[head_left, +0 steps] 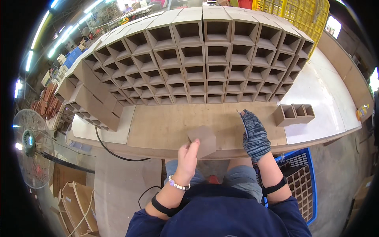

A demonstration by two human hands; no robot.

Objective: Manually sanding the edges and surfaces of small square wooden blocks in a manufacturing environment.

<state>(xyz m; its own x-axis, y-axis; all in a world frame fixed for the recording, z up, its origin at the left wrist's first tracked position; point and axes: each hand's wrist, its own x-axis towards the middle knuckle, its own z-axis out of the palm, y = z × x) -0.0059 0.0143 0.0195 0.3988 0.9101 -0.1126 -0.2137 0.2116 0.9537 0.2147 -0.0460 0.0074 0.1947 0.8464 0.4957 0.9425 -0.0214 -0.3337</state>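
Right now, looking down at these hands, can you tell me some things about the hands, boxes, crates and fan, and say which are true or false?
1. The left hand holds a brown piece. True.
2. The right hand is bare. False: it wears a dark, patterned glove.
3. The stacked boxes make just one row. False: they are several rows high.
4. A yellow crate is behind the stacked boxes, toward the right. True.
5. The fan is on the person's right. False: it is on the left.
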